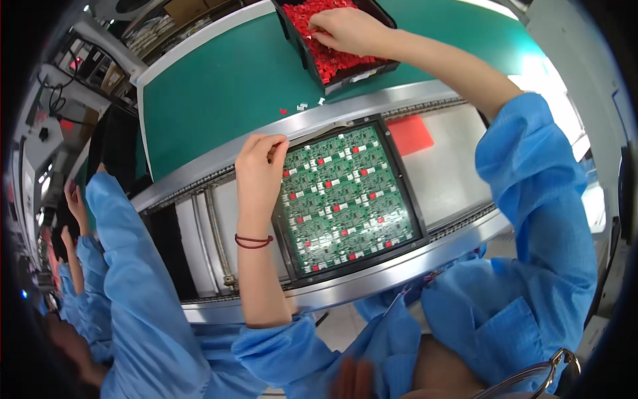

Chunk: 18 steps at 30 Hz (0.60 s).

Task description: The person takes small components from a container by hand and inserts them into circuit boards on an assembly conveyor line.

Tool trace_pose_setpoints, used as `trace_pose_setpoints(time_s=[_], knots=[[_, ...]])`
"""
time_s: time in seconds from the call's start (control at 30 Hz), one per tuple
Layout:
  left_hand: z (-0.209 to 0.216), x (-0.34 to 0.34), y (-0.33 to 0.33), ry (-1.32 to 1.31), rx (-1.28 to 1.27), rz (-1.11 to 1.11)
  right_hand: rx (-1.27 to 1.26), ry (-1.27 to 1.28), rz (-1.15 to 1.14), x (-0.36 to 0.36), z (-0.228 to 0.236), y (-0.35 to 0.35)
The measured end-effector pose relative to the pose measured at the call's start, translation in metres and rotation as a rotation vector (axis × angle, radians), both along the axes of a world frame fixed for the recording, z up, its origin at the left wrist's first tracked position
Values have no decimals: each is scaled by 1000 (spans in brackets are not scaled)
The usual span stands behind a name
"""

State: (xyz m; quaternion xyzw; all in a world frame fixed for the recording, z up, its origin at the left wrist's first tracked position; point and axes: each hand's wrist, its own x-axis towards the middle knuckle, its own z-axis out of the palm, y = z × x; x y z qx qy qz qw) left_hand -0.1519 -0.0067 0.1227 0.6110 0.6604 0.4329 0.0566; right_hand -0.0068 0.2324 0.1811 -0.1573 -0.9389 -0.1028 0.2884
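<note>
A panel of green circuit boards [339,229] lies in a dark frame [405,179] before me, dotted with white connectors and small red parts. My left hand [262,159] hovers over the panel's far left corner, thumb and fingers pinched together; whatever is between them is too small or hidden to name. Beyond the panel, my right hand [349,31] reaches into a black bin [359,78] heaped with small red plastic parts [335,66]. Its fingers are bent, with their tips down among the parts, and I cannot make out what they grip.
The frame rests on a metal conveyor [206,246] with chain-lined rails. A red square pad [409,134] lies right of it. A few white bits [302,106] and a red one [283,111] lie on the green mat [219,100]. Blue-sleeved co-workers [129,246] are at left.
</note>
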Motion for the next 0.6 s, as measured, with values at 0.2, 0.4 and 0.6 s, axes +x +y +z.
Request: trace_pose_setpoints(time_s=[0.2, 0.4, 0.6], knots=[[-9, 10, 22, -164, 17, -92, -304, 103, 141, 47, 8, -39], [-12, 30, 21, 147, -98, -142, -633, -10, 285, 94, -21, -71], [-5, 46, 22, 170, -209, -164, -931, -146, 249, 132, -34, -79]])
